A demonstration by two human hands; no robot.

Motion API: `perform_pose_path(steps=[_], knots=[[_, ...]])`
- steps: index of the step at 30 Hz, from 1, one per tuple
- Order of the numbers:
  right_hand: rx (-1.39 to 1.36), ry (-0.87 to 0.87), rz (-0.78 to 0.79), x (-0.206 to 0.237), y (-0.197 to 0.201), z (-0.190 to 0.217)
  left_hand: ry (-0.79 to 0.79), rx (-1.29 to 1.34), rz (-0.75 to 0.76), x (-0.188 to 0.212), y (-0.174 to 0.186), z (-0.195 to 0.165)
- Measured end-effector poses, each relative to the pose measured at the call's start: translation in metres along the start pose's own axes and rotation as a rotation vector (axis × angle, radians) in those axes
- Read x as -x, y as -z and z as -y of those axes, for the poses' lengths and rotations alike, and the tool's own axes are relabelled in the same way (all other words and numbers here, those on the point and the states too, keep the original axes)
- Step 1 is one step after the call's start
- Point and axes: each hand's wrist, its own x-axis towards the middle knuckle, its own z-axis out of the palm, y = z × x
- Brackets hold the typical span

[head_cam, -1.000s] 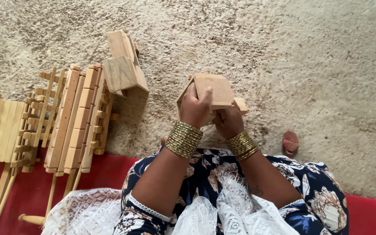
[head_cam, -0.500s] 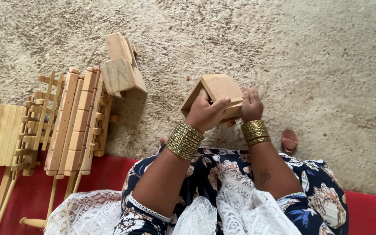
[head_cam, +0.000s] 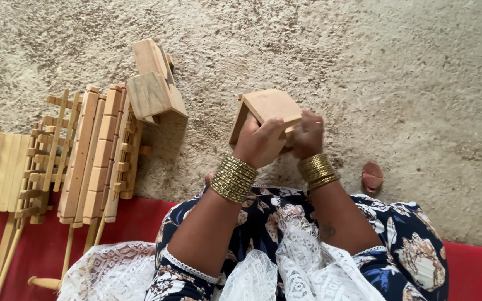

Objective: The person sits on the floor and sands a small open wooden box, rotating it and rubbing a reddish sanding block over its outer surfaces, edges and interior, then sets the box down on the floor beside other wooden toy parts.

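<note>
I hold a small pale wooden box-like piece (head_cam: 266,108) up in front of me over a sandy floor. My left hand (head_cam: 259,144) grips its near left side, thumb on the top face. My right hand (head_cam: 307,134) clasps its right end from beneath. Both wrists carry stacks of gold bangles. The underside of the piece is hidden by my fingers.
Left of my hands lie two more wooden blocks (head_cam: 153,83), one atop the other, and rows of slatted wooden frames (head_cam: 99,153) with long pegs. A red mat (head_cam: 40,245) runs under my lap. A toe (head_cam: 372,176) shows at the right.
The wooden piece has been turned in my hands and shifted slightly left. My right hand has moved from its far side to its right end.
</note>
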Motion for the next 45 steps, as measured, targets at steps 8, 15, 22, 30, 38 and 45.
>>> perform_pose_path(steps=[8,15,22,30,38,45], knots=[[-0.885,-0.39,0.186,-0.01,0.022,-0.015,0.097,-0.043,-0.028,-0.006,0.017,0.003],[-1.092,-0.567,0.285,-0.009,0.027,-0.014,0.086,-0.196,0.071,0.023,0.022,0.004],[-1.04,-0.605,0.103,-0.012,0.037,-0.003,-0.066,-0.183,0.078,0.031,0.013,-0.028],[-1.071,-0.527,0.086,-0.013,0.029,-0.004,-0.073,-0.162,0.136,0.032,0.017,-0.042],[-0.815,-0.214,-0.032,-0.017,0.057,-0.017,-0.11,-0.158,0.155,0.033,0.039,-0.031],[0.092,-0.058,-0.154,0.01,0.129,0.005,-0.129,-0.34,-0.028,0.028,0.039,-0.026]])
